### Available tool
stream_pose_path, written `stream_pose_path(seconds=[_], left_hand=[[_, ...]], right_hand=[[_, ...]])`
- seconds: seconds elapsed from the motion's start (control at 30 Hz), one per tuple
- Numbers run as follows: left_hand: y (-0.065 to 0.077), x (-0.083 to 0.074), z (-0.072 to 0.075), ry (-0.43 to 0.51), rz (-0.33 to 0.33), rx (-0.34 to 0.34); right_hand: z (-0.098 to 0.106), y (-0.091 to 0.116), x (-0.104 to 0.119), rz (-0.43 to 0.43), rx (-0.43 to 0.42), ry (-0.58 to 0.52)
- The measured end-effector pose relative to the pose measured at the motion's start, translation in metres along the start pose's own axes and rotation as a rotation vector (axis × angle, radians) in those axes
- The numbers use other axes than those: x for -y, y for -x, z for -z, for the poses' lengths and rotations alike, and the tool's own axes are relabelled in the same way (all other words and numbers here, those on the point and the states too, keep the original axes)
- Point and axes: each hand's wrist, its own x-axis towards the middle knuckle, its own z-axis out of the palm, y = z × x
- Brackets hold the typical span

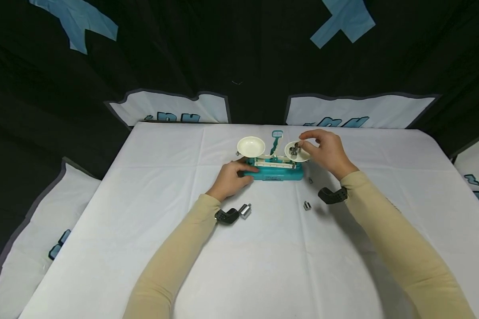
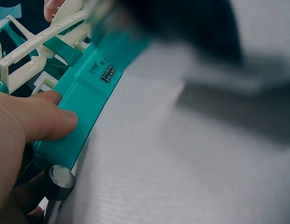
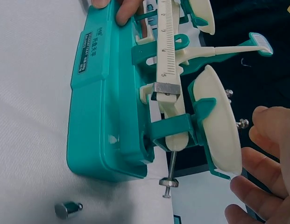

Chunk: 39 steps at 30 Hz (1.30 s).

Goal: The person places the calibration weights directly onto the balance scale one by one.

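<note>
A teal balance scale point(image 1: 277, 174) with two cream pans stands on the table. My left hand point(image 1: 231, 179) grips the left end of its base, with a finger point(image 2: 58, 123) lying along the teal top. Several small metal weights point(image 1: 293, 151) sit in the right pan point(image 1: 302, 157). Over that pan hovers my right hand point(image 1: 328, 150), thumb and index tips right beside a weight's knob point(image 3: 243, 123). In the right wrist view a small gap shows between those fingers and the knob. The left pan point(image 1: 251, 146) holds nothing visible.
A larger metal weight point(image 1: 245, 211) lies by the left wrist's black camera point(image 1: 226, 216). Two smaller ones, a weight point(image 1: 307, 205) and a tiny weight point(image 1: 310, 180), are on the white cloth point(image 1: 263, 266) right of centre. A dark curtain point(image 1: 259, 57) hangs behind.
</note>
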Motion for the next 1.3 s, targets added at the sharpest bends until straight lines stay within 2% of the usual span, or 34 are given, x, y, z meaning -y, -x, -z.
stream_pose_path(seconds=[0.27, 0.63, 0.93, 1.3], left_hand=[[0.000, 0.000, 0.001, 0.004, 0.005, 0.001], [0.000, -0.001, 0.002, -0.007, 0.008, 0.004], [0.001, 0.000, 0.001, 0.003, 0.017, 0.003], [-0.001, 0.000, 0.000, -0.007, 0.000, -0.002]], right_hand=[[0.013, 0.011, -0.008, -0.006, 0.001, 0.005], [0.029, 0.038, -0.037, -0.029, -0.015, 0.022], [0.022, 0.052, -0.051, -0.035, 0.012, 0.051], [0.004, 0.072, -0.054, 0.077, 0.090, 0.059]])
